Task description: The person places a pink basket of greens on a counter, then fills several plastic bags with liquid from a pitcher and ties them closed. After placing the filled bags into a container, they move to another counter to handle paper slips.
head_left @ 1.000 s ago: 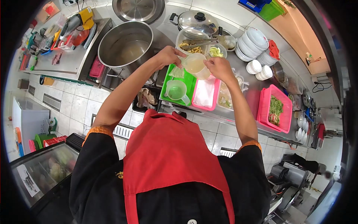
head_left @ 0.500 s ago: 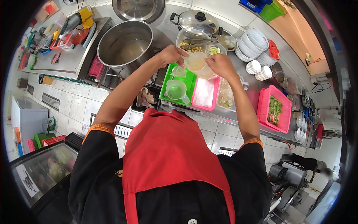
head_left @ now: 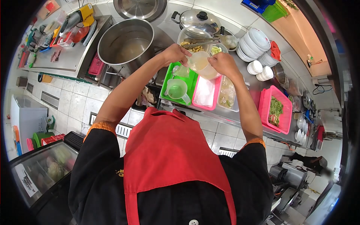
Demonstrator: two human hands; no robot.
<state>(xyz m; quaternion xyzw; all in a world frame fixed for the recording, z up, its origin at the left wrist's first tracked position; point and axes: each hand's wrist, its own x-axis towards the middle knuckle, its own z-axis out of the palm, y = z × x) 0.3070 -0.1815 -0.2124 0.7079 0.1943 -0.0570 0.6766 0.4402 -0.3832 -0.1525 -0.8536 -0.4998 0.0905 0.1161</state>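
My right hand [head_left: 224, 63] is closed on the handle of a translucent measuring jug [head_left: 200, 63], which is tilted to the left and holds cloudy, pale liquid. Close to the jug's spout, my left hand [head_left: 176, 54] pinches the top of a clear plastic bag [head_left: 182, 71]. The bag hangs over a green tray [head_left: 193, 79]; how much is inside it is hard to see. Inside that tray stands a second translucent jug [head_left: 176, 89], its handle toward me. A pink tray [head_left: 215, 104] with white plastic in it sits just right of the green one.
A large steel pot [head_left: 126, 45] of liquid stands left of my forearm. Behind the jug are a tub with tongs [head_left: 201, 40] across it and a lidded pan [head_left: 198, 20]. Stacked white bowls [head_left: 255, 44] and a pink basket of greens [head_left: 275, 112] are to the right. A person [head_left: 313, 162] is at far right.
The jug has shifted slightly right and tilts a bit more to the left, beside the bag. Both hands stay closed in nearly the same places. The person at far right has moved.
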